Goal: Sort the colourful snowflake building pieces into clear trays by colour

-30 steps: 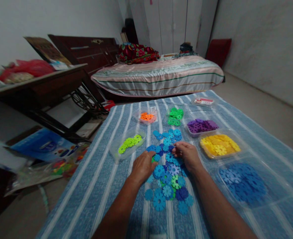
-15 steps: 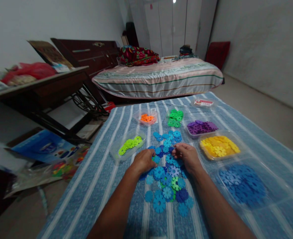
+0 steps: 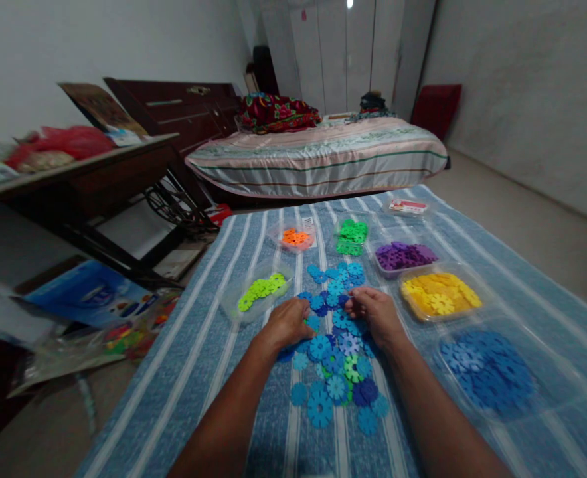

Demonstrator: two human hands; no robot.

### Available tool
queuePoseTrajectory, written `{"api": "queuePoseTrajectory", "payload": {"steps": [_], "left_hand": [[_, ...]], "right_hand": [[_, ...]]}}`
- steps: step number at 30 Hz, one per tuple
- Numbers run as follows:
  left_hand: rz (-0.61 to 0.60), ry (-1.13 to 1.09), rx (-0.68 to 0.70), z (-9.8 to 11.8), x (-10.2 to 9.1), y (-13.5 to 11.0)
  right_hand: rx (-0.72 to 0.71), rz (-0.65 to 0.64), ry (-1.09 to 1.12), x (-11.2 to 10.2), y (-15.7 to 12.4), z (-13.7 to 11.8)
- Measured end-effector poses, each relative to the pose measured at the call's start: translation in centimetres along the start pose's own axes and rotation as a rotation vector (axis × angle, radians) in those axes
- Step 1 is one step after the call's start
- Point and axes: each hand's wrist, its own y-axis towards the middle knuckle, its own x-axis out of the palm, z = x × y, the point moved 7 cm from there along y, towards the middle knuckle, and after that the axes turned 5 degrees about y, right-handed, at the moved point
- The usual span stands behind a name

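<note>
1. Because the loose, flower-notched discs (image 3: 319,349) in sky blue, dark blue, pale lilac and green look like thin moulded plastic, each should be very light and stiff, with little risk of breaking.
2. They lie flat and overlapping in a long heap on the blue, white-striped woven cloth (image 3: 144,398), between and in front of the two forearms. Their faces look smooth, so stacked pieces would probably slide over one another, and a careless pinch could drag a neighbour along.
3. The best hold is likely at the toothed rim, thumb against one edge and forefinger opposite, choosing a disc on top such as the large sky-blue disc (image 3: 320,405) at the heap's near end. The notches should give fingertips some bite.
4. The left hand (image 3: 288,322) is low over the heap's left side, back upward, thumb and fingers bent inward beside a light-blue disc (image 3: 313,323). Whether it grips anything cannot be told.
5. The right hand (image 3: 374,315) rests at the heap's right side, fingers curled and pointing inward, thumb near the forefinger. A dark-blue disc (image 3: 342,301) shows at its fingertips; whether pinched or merely lying underneath, I cannot tell.
6. Both forearms reach forward from the near edge, angled toward each other, wrists low above the cloth.
</note>
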Motion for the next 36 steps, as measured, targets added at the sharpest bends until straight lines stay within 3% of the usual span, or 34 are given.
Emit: {"api": "queuePoseTrajectory", "payload": {"steps": [5, 10, 17, 23, 28, 31, 36], "left_hand": [[0.016, -0.027, -0.001, 0.1, 0.0, -0.3], [0.043, -0.236, 0.077, -0.1, 0.1, -0.6], [0.119, -0.453, 0.098, -1.0, -2.1, -0.3], [0.222, -0.891, 0.037, 1.5, -5.4, 4.2], [0.464, -1.258, 0.039, 4.0, -8.8, 8.3], [0.504, -1.29, 0.015, 4.0, -8.2, 9.1], [0.376, -1.072, 0.044, 2.6, -4.6, 7.6]], "right_hand": [[0.0, 0.004, -0.002, 0.0, 0.0, 0.0], [-0.01, -0.003, -0.001, -0.1, 0.2, 0.1], [-0.008, 0.001, 0.009, 0.1, 0.1, 0.1], [-0.001, -0.009, 0.008, 0.4, -0.1, -0.2], [0.015, -0.005, 0.024, 0.5, -0.1, -0.3], [0.02, -0.003, 0.034, 0.5, 0.0, -0.2], [-0.002, 0.002, 0.035, 0.5, 0.1, -0.2]]}}
